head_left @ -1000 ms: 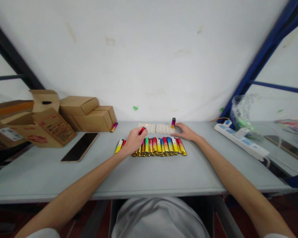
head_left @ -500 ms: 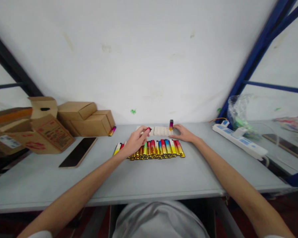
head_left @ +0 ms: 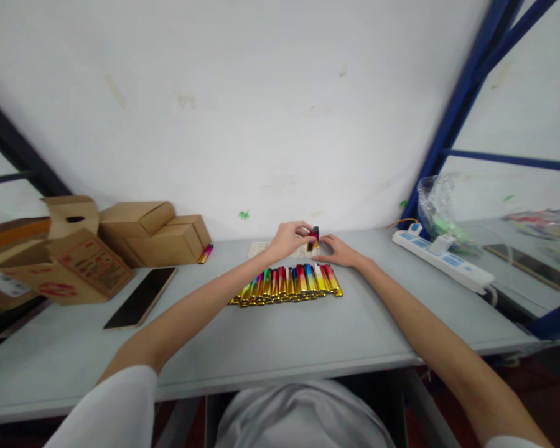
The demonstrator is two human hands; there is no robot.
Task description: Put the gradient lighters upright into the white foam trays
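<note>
Head view: left hand (head_left: 287,238) pinches a red lighter (head_left: 313,237) above the white tray (head_left: 257,249); right hand (head_left: 338,252) rests flat, open, on the worktop (head_left: 308,330).

Colours, bench centre of frame.
Row of lighters (head_left: 287,283): rainbow gradient, gold ends. Held lighter (head_left: 313,237): dark red. Table (head_left: 280,336) pale grey; boxes (head_left: 154,231) brown; phone (head_left: 140,297) black; power strip (head_left: 441,261) white-blue.

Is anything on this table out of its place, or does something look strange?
One stray lighter lies alone against the cardboard boxes, apart from the neat row of lighters at the centre. Nothing looks spilled or damaged.
</note>
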